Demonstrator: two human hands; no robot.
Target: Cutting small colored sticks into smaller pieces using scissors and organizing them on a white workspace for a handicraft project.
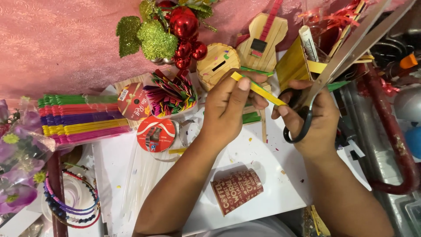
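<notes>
Holding a yellow craft stick (258,89) pinched between thumb and fingertips of the left hand (228,105), closed firmly on its upper end; stick slanting down toward the right hand (313,116); gripping scissors (307,101) with fingers through the black loops, long blades parted wide and pointing up and away to the right; stick's lower end lying just beside the pivot, above the white board (245,171).

Risks, as judged: cutting close to the left fingertips, given the short free length; stick slipping or splintering under the blades; offcut flying toward the paper cup (237,189) or tape rolls (155,134); open blade tips snagging the red ribbon (333,17) nearby.
</notes>
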